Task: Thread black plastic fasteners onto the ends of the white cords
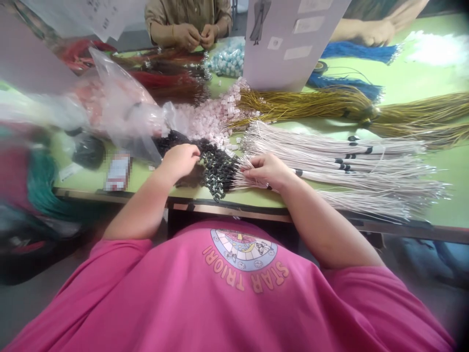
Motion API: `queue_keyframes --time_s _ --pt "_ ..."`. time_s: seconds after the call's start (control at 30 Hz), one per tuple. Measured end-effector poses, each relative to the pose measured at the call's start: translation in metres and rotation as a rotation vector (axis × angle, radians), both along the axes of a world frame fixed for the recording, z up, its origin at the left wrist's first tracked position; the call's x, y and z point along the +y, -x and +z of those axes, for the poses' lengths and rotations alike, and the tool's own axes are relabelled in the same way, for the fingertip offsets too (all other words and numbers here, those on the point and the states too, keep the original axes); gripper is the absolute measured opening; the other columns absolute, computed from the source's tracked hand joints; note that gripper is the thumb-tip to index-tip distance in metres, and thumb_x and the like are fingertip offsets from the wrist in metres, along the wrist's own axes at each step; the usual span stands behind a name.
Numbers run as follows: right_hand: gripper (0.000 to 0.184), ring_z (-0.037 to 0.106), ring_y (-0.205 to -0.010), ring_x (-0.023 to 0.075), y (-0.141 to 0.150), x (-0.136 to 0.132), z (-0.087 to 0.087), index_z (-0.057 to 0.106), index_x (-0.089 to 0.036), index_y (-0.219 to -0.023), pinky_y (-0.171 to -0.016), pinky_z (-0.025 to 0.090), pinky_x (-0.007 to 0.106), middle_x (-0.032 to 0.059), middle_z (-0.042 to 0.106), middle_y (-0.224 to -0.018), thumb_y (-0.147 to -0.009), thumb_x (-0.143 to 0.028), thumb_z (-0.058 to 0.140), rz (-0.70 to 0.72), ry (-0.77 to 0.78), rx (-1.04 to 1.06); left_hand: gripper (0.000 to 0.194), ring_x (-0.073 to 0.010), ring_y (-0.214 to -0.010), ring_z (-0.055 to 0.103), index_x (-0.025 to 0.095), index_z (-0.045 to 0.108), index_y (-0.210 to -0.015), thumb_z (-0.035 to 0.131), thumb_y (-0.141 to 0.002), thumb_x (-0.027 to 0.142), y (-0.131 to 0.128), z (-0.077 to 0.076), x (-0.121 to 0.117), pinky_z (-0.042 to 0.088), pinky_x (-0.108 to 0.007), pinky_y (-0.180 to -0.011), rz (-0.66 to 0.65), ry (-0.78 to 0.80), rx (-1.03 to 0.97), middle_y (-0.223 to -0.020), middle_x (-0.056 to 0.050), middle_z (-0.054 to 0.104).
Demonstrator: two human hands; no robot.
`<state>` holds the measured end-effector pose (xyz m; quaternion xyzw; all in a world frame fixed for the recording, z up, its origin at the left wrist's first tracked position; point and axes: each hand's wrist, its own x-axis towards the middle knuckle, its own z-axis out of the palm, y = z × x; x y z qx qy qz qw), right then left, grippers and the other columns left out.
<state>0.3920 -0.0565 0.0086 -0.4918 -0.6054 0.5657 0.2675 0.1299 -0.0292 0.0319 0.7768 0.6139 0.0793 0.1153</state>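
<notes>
My left hand (pixel 180 160) is over a heap of small black plastic connectors (pixel 218 168), its fingers curled together. What is between its fingertips, if anything, is too small to make out. To the right, my right hand (pixel 266 169) has thumb and fingers closed around the ends of thin white wires (pixel 252 182). These ends lie close beside the black connectors. More bundles of white wires (pixel 330 156), tied with black tape, stretch away to the right on the green table (pixel 447 205). Behind the black heap spreads a pile of pale pink connectors (pixel 216 115).
A clear plastic bag (pixel 124 107) and a phone-like object (pixel 117 171) are at left. Yellow wires (pixel 304 102) lie behind the white ones, near an upright panel (pixel 289 44). Blue wires (pixel 359 51) are farther back. Across the table are a co-worker's hands (pixel 198 36) and another person's hand (pixel 377 33).
</notes>
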Motion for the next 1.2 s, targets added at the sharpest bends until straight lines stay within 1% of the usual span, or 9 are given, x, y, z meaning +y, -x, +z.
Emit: queue_keyframes --time_s 0.1,0.23,0.47,0.63,0.77,0.83,0.93,1.07,1.2 --pt "0.024 0.051 -0.054 0.0112 -0.001 0.001 -0.001 0.068 -0.014 -0.076 -0.054 0.038 0.024 0.001 0.061 -0.062 -0.06 -0.031 0.064 0.002 0.003 -0.013 0.024 -0.022 -0.078 0.059 0.022 0.067 -0.091 0.053 -0.077 0.036 0.011 -0.007 0.013 0.043 -0.032 -0.072 0.039 0.028 0.138 -0.091 -0.006 0.067" --pt "0.022 0.053 -0.058 0.0121 -0.001 0.002 -0.001 0.068 -0.014 -0.075 -0.056 0.04 0.024 0.0016 0.062 -0.064 -0.061 -0.031 0.063 0.04 -0.023 -0.008 0.028 -0.0207 -0.08 0.059 0.022 0.064 -0.093 0.049 -0.079 0.041 0.002 -0.018 0.017 0.044 -0.03 -0.069 0.034 0.036 0.247 -0.094 -0.006 0.066" --pt "0.015 0.042 -0.049 0.008 0.001 0.0 -0.006 0.057 -0.014 -0.061 -0.049 0.031 0.023 -0.0027 0.05 -0.053 -0.064 -0.029 0.056 0.048 -0.101 -0.035 0.031 -0.0228 -0.089 0.059 0.023 0.059 -0.105 0.044 -0.081 0.033 -0.005 -0.019 0.011 0.046 -0.031 -0.073 -0.038 0.039 0.359 -0.102 -0.007 0.063" --pt "0.012 0.042 -0.05 0.0082 0.004 0.0 -0.009 0.057 -0.015 -0.065 -0.05 0.032 0.023 -0.0036 0.048 -0.054 -0.063 -0.026 0.055 0.039 -0.091 -0.042 0.034 -0.0247 -0.089 0.06 0.019 0.06 -0.108 0.041 -0.08 0.023 -0.007 -0.019 0.011 0.045 -0.034 -0.076 -0.054 0.047 0.403 -0.099 -0.01 0.064" --pt "0.017 0.038 -0.048 0.0076 0.005 -0.001 -0.007 0.055 -0.015 -0.062 -0.05 0.03 0.023 -0.0036 0.045 -0.052 -0.064 -0.031 0.056 0.022 -0.08 -0.037 0.034 -0.0246 -0.093 0.058 0.019 0.065 -0.102 0.038 -0.081 0.022 -0.005 -0.007 0.011 0.043 -0.037 -0.083 -0.131 0.013 0.203 -0.102 -0.009 0.063" --pt "0.02 0.036 -0.048 0.007 0.006 -0.001 -0.007 0.053 -0.015 -0.06 -0.049 0.029 0.023 -0.0037 0.043 -0.051 -0.066 -0.033 0.056 0.014 -0.078 -0.02 0.03 -0.0216 -0.09 0.058 0.018 0.066 -0.095 0.041 -0.082 0.027 -0.009 0.001 0.006 0.043 -0.034 -0.083 -0.168 0.056 -0.017 -0.098 -0.008 0.064" --pt "0.02 0.034 -0.047 0.0065 0.006 -0.001 -0.008 0.053 -0.015 -0.059 -0.049 0.028 0.023 -0.004 0.043 -0.051 -0.066 -0.033 0.057 0.005 -0.078 0.016 0.023 -0.0141 -0.071 0.057 0.016 0.062 -0.09 0.05 -0.079 0.032 -0.023 0.009 -0.009 0.046 -0.028 -0.069 -0.187 0.213 -0.438 -0.08 -0.003 0.064" --pt "0.018 0.034 -0.047 0.0062 0.007 -0.001 -0.01 0.055 -0.014 -0.064 -0.048 0.028 0.023 -0.0041 0.044 -0.052 -0.066 -0.032 0.057 -0.003 -0.076 0.051 0.016 -0.0069 -0.052 0.049 0.016 0.056 -0.089 0.055 -0.075 0.023 -0.046 0.002 -0.022 0.04 -0.02 -0.05 -0.135 0.419 -0.866 -0.072 0.0 0.06" --pt "0.019 0.033 -0.047 0.006 0.007 -0.002 -0.01 0.054 -0.014 -0.063 -0.047 0.027 0.022 -0.0042 0.043 -0.052 -0.066 -0.032 0.057 -0.031 -0.064 0.07 0.013 -0.0065 -0.05 0.05 0.015 0.053 -0.082 0.058 -0.074 0.023 -0.056 -0.012 -0.021 0.04 -0.02 -0.049 -0.108 0.483 -0.989 -0.071 -0.002 0.062"
